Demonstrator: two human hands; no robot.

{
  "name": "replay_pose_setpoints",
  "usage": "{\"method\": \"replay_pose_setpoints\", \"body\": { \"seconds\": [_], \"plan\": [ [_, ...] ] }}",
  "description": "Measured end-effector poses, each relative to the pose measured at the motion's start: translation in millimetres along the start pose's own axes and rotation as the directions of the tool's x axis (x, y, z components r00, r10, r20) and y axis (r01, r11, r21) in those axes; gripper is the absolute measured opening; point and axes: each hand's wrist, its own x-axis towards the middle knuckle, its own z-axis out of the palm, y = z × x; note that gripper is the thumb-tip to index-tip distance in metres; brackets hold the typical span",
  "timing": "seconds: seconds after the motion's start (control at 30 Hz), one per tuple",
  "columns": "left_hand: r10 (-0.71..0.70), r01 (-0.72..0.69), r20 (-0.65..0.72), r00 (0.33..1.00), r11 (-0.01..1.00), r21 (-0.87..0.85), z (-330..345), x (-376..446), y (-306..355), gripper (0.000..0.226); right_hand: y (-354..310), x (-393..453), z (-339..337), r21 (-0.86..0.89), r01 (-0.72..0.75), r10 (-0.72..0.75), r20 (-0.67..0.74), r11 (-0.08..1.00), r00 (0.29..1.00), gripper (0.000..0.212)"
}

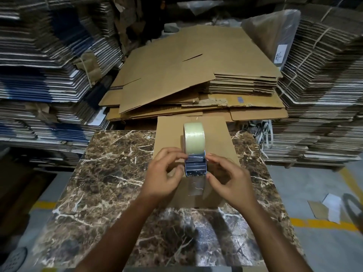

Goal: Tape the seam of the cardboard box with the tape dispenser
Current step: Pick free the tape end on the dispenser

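A brown cardboard box [218, 134] rests on the marble table [110, 173], its top facing me. On its middle stands a blue tape dispenser [195, 165] with a roll of clear tape [193, 137] at its far end. A shiny strip of clear tape [195, 186] runs along the box top from the dispenser's near end toward me. My left hand [163, 173] pinches the dispenser's left side with fingertips. My right hand [227, 177] holds its right side the same way.
Flattened brown cartons [186, 75] are piled just behind the table. Tall bundled stacks of flat cardboard rise at left [49, 75] and right [324, 95]. The concrete floor [324, 193] at right has yellow lines and paper scraps [330, 209].
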Motion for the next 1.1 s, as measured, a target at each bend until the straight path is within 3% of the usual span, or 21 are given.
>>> {"method": "replay_pose_setpoints", "body": {
  "seconds": [0.1, 0.17, 0.37, 0.47, 0.73, 0.83, 0.93, 1.0, 1.1],
  "plan": [
    [0.09, -0.09, -0.012, 0.996, 0.996, 0.025, 4.3, -12.3, 1.8, 0.031, -4.2, 2.5, 1.0, -0.161, 0.077, -0.08, -0.011, 0.984, 0.997, 0.048],
    [0.122, -0.121, -0.037, 0.992, 0.992, 0.033, 9.4, -10.9, 1.2, 0.033, -3.2, 7.2, 5.0, -0.213, 0.053, -0.052, 0.01, 0.976, 0.999, 0.053],
    [0.136, -0.123, -0.101, 0.986, 0.985, 0.118, 19.5, -3.1, -3.2, 0.019, -0.7, 10.6, 14.2, -0.253, 0.044, -0.053, -0.028, 0.967, 0.998, 0.042],
    [0.125, -0.112, -0.111, 0.986, 0.987, 0.112, 21.6, -4.8, -5.4, 0.01, -1.0, 8.3, 15.5, -0.24, 0.075, -0.093, -0.066, 0.968, 0.993, 0.027],
    [0.156, -0.126, -0.187, 0.97, 0.979, 0.162, 28.7, -13.5, 1.5, 0.01, -11.7, 5.0, 20.8, -0.277, 0.05, -0.089, -0.128, 0.96, 0.988, 0.01],
    [0.091, -0.069, -0.203, 0.975, 0.991, 0.114, 29.8, -16.6, 2.7, 0.009, -16.0, 1.2, 25.1, -0.246, 0.008, -0.05, -0.163, 0.969, 0.985, 0.009],
    [-0.063, 0.053, -0.155, 0.986, 0.996, -0.067, 28.4, -15.7, 4.8, 0.014, -17.1, -0.1, 27.0, -0.135, -0.106, 0.079, -0.194, 0.985, 0.978, 0.01],
    [-0.13, 0.115, -0.089, 0.988, 0.981, -0.155, 26.5, -15.1, 7.8, 0.022, -16.5, 0.9, 26.1, -0.054, -0.167, 0.157, -0.154, 0.984, 0.975, 0.011],
    [-0.123, 0.113, -0.032, 0.992, 0.97, -0.214, 22.2, -12.2, 9.5, 0.027, -15.2, 4.2, 20.8, 0.09, -0.254, 0.258, -0.035, 0.963, 0.966, 0.014]
  ]
}}
